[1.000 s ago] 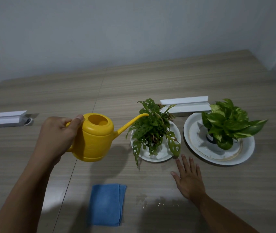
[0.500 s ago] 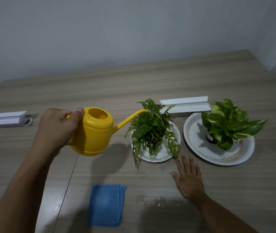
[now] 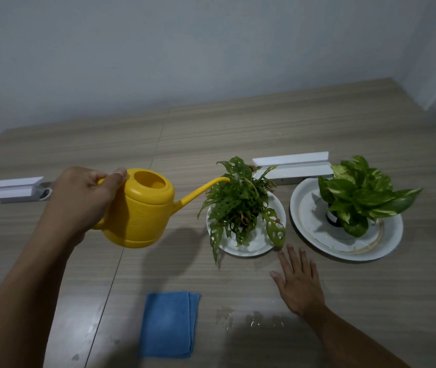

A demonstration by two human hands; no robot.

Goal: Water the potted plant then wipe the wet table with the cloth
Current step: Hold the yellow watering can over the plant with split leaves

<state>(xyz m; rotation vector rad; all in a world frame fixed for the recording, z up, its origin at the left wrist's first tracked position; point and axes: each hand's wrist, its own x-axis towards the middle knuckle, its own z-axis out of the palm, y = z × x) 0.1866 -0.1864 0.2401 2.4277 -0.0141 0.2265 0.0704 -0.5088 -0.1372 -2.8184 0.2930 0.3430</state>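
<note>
Head view: my left hand (image 3: 78, 200) grips the yellow watering can (image 3: 142, 208), spout over the holey-leaf plant (image 3: 240, 203). My right hand (image 3: 299, 282) lies flat, fingers spread, on the table (image 3: 238, 134). Blue cloth (image 3: 169, 324) sits beside what may be wet spots (image 3: 248, 318).

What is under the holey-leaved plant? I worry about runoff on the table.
A white plate sits under the holey-leaved plant, resting on the table. Leaves cover the pot and the plate's middle, so pooled water cannot be seen.

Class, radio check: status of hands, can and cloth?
Left hand grips can, spout over holey plant. Right hand flat on table. Cloth untouched. Nothing blocking.
</note>
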